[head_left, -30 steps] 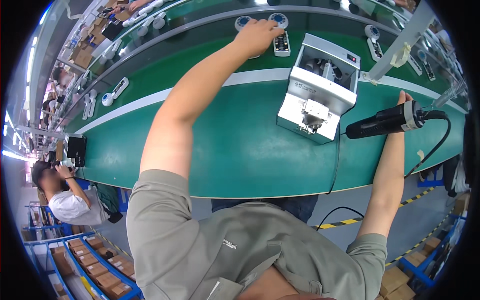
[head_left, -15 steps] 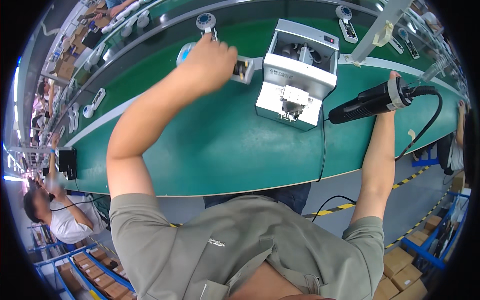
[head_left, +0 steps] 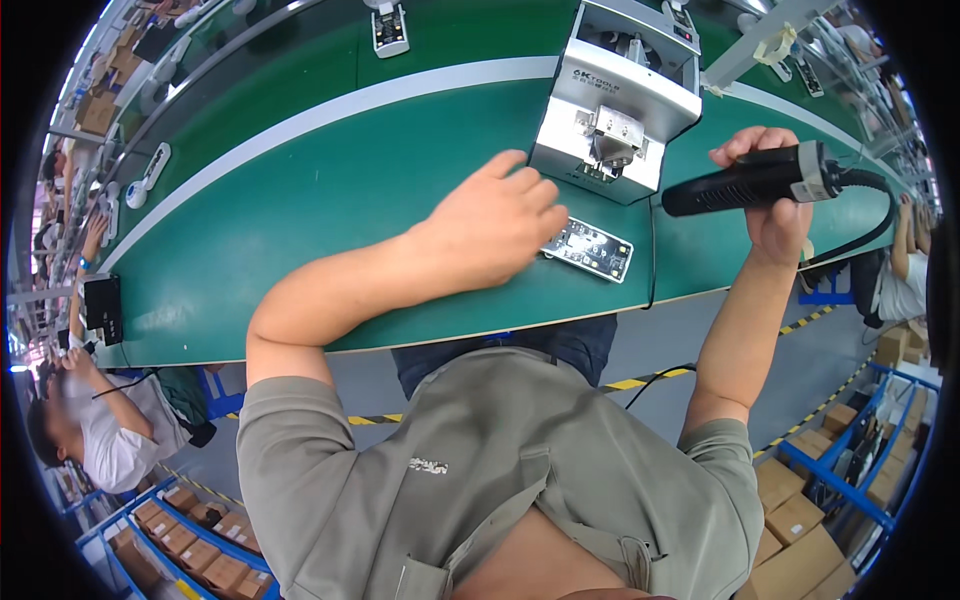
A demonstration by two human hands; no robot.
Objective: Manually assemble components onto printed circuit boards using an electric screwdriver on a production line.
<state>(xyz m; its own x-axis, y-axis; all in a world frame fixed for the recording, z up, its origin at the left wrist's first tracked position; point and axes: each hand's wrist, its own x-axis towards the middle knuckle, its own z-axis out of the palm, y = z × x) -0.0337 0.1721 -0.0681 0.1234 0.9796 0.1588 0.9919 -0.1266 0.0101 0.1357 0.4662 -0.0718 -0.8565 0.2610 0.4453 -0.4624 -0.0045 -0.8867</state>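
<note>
My left hand point(head_left: 495, 222) is closed on the end of a white housing with an exposed circuit board point(head_left: 597, 250), low over the near part of the green bench. Its other end points right, and its held end is hidden by my fingers. On the right, my right hand point(head_left: 778, 222) is wrapped round a black electric screwdriver point(head_left: 735, 183), fingers above and thumb below. The tool lies nearly level, tip to the left, with its cable leaving to the right. Between the hands, farther back, stands a silver screw feeder machine point(head_left: 600, 133).
Another white housing with its board showing point(head_left: 390, 32) lies at the back on the green line. A white device point(head_left: 150, 178) is at far left, near a black box point(head_left: 102, 308). A metal post point(head_left: 760, 45) rises behind the feeder. Co-workers sit at both sides.
My left hand has come from the back of the bench to the near middle, bringing the white housing. My right hand's fingers now show round the screwdriver. The view has shifted.
</note>
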